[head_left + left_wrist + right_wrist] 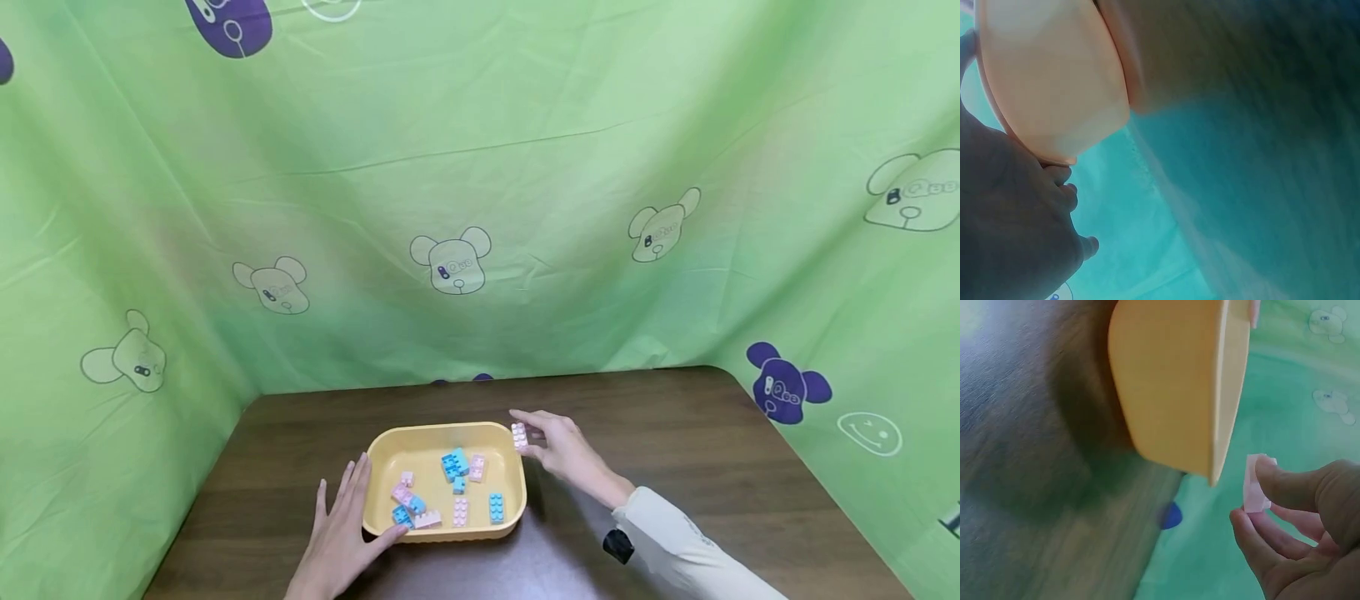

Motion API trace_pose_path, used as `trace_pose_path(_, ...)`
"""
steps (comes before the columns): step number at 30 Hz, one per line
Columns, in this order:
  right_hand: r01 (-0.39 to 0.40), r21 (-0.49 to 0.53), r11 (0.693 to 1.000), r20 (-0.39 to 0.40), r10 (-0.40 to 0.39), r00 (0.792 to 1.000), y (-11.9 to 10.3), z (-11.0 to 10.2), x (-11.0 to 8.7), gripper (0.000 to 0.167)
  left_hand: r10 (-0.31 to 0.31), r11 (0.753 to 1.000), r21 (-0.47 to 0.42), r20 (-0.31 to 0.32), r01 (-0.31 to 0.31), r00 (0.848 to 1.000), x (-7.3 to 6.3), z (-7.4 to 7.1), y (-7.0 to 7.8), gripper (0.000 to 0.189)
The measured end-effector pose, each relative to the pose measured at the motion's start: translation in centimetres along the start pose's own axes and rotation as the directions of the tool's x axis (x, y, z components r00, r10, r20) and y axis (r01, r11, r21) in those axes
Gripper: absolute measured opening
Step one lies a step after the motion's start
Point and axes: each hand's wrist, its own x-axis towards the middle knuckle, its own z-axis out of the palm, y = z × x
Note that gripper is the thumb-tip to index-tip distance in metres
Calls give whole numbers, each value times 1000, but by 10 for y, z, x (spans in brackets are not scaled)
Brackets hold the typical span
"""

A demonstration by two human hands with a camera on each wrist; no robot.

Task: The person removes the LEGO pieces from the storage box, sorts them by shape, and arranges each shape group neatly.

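Observation:
A yellow tray [447, 536] with rounded corners stands on the table, holding several blue and pink toy bricks. My right hand [567, 450] pinches a pink building brick [519, 435] between thumb and fingers, at the tray's right rim. In the right wrist view the brick [1254, 486] is held up beside the tray's outer wall [1166, 375]. My left hand [339, 527] rests on the tray's left side with straight, spread fingers, its thumb at the front rim. The left wrist view shows this hand [1016, 206] against the tray's edge.
Inside the tray, a blue brick [497, 508] and a pink brick [461, 512] lie near the front right; other bricks cluster at the left and middle. The brown wooden table [675, 433] ends at a green printed curtain [525, 208] behind and at both sides.

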Motion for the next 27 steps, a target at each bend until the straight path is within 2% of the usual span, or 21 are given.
trace_pose_path(3, 8, -29, 1000, 1, -8, 1000, 6, 0, -2, 39, -4, 1000, 7, 3, 4, 1000, 0, 0, 0, 110)
trace_pose_path(8, -64, -60, 996, 18, 65, 998, 15, 3, -6, 34, -13, 1000, 16, 15, 12, 1000, 0, 0, -1, 111)
trace_pose_path(15, -132, -43, 990, 42, 134, 990, 25, 8, -9, 31, -24, 1000, 20, 41, 23, 999, 2, 0, -2, 112)
trace_pose_path(27, -85, -120, 989, 45, 91, 995, 44, 19, -14, 29, -5, 1000, 8, 12, 5, 1000, -1, 1, -2, 109)
